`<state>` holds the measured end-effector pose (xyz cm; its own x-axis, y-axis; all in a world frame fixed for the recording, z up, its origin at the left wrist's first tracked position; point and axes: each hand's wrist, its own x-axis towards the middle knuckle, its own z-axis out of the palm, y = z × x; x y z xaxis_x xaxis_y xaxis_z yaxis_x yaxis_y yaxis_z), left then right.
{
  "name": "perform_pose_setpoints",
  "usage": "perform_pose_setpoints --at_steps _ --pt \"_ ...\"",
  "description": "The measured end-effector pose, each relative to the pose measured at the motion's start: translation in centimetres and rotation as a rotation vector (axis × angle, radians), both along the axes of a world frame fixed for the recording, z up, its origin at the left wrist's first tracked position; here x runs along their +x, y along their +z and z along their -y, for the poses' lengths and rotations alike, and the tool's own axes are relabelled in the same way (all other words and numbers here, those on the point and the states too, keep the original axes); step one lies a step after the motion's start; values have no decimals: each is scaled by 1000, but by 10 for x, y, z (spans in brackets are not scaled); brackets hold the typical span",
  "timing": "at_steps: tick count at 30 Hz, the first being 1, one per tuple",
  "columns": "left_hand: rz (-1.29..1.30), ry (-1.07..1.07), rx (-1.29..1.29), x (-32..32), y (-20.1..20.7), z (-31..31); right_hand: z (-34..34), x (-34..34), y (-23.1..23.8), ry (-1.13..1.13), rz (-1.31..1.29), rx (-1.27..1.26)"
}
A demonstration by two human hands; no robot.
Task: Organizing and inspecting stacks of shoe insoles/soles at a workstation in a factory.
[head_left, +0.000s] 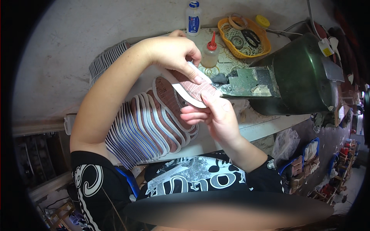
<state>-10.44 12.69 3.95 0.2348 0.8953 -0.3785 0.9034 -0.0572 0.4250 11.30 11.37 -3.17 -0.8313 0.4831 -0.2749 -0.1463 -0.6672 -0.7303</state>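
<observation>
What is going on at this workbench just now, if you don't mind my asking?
A person is holding a reddish, white-edged sole in both bare hands, the left hand at its upper part and the right hand at its lower end. It is close to the narrow end of a green machine; whether they touch is hard to tell. A packed row of similar soles lies to the lower left.

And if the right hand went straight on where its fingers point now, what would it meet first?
Beyond the held sole, the right hand would probably meet the row of soles on its left; depth is unclear.
</observation>
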Motion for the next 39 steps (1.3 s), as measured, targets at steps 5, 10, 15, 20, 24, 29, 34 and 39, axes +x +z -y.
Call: perform_pose_setpoints --at_steps 5,10,15,20,24,29,34,39 --pt "162 71 -83 4 -1 17 -17 5 9 157 75 -82" --pt "132 189 -73 19 1 39 -22 10 18 190 79 -62" --pt "215 362 -131 28 0 48 -21 7 16 155 61 -24" --pt "235 475 -128 38 -8 59 -19 8 13 126 37 -25" --pt "329 590 -100 43 -17 64 -19 7 6 104 41 2" --pt "511 713 -208 51 -18 67 -22 10 4 91 57 40" --pt "670 815 -284 53 -28 69 -20 11 4 100 19 68" --pt "761 859 -359 61 -21 66 -34 21 -5 187 74 151"
